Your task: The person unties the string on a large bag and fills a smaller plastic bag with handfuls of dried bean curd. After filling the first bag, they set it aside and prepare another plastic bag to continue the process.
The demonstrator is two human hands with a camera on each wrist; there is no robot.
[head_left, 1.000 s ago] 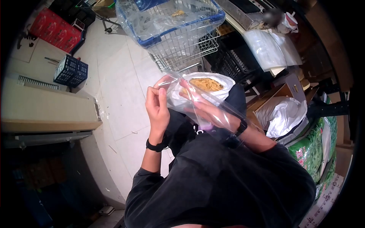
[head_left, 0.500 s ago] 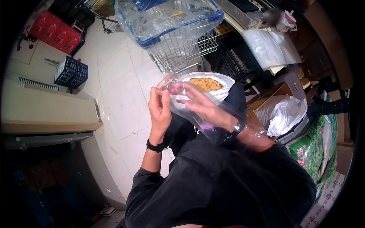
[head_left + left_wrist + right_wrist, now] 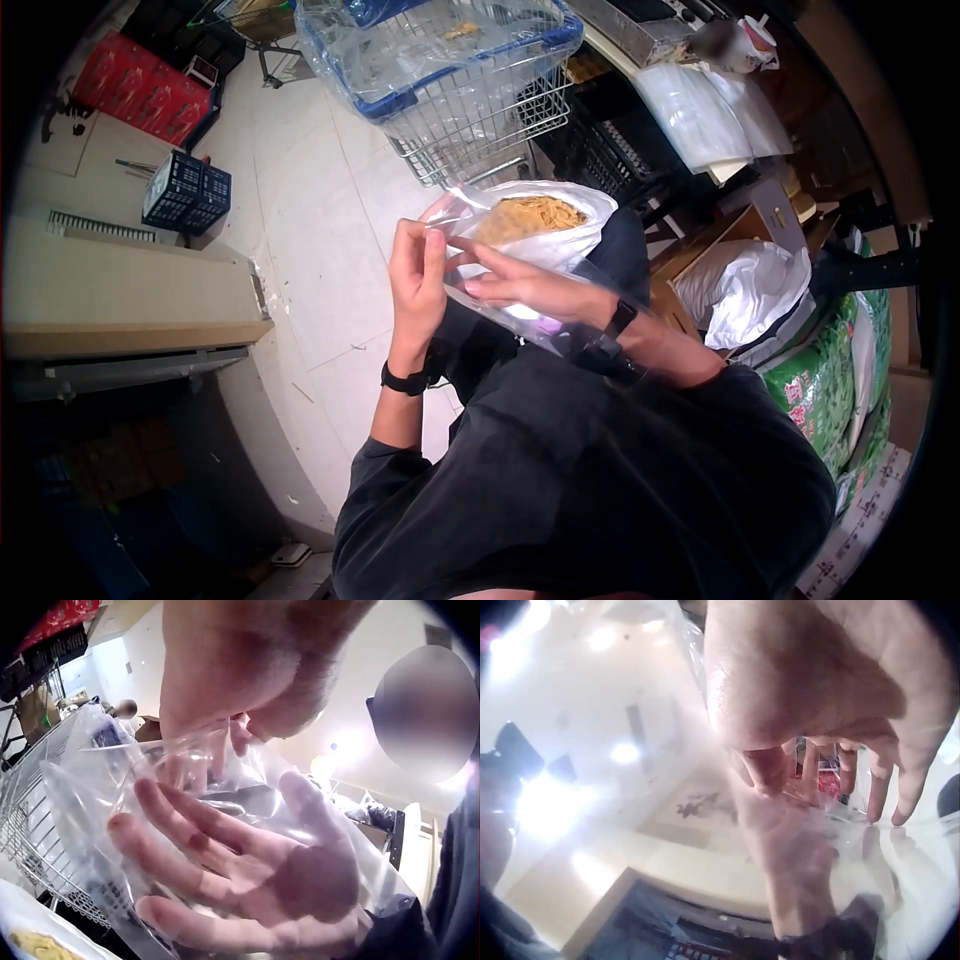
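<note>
Parting the clear bag at mid-view seems the step in hand; the next move probably calls for a wider mouth. Toward ten o'clock the left hand pinches its edge; the right hand lies straight-fingered against it. At one o'clock, a white sack holds yellowish strips; at twelve, a cart holds plastic lining.

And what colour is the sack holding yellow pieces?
White; the sack shows best in the head view.

1 held clear bag, 1 white sack of yellow strips, 2 black wristbands, 2 carts
</note>
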